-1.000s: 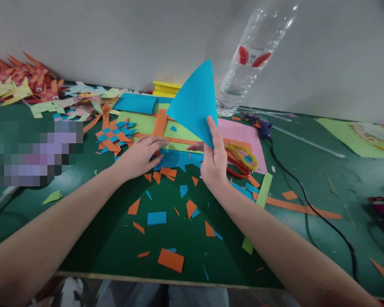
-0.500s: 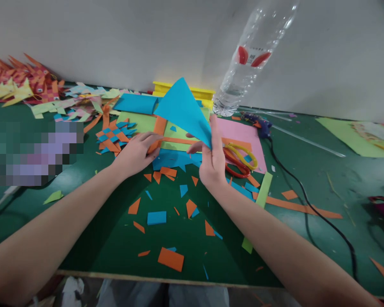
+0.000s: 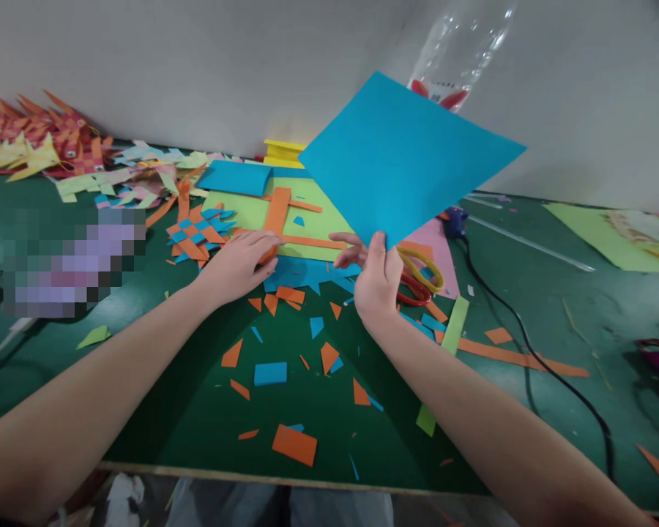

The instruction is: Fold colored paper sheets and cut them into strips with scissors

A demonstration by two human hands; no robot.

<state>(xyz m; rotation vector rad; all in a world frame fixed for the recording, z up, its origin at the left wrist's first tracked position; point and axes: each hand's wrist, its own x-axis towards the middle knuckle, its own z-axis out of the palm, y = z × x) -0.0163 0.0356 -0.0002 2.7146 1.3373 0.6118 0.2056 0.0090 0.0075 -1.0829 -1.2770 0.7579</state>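
A blue paper square (image 3: 406, 154) stands tilted on one corner above the table. My right hand (image 3: 376, 282) pinches that lower corner between thumb and fingers. To the left, my left hand (image 3: 239, 267) is closed around an orange piece of paper (image 3: 268, 254), its fingers curled over it. Near this hand an orange paper strip (image 3: 278, 212) lies on a light green sheet (image 3: 324, 197). Under and between the hands is cut blue paper (image 3: 302, 274). Beside my right hand are scissors (image 3: 422, 271) with yellow and red handles. A woven orange-and-blue paper piece (image 3: 198, 233) lies left of my left hand.
Paper scraps, such as an orange one (image 3: 295, 445), litter the green table (image 3: 187, 410). A plastic bottle (image 3: 461, 51) stands partly behind the blue square. A black cable (image 3: 519, 329) crosses the right side. Woven paper fish (image 3: 38, 139) are piled at far left.
My right hand has turned the blue paper, which now faces me as a full square rather than a narrow triangle, and has moved slightly right. My left hand has hardly moved.
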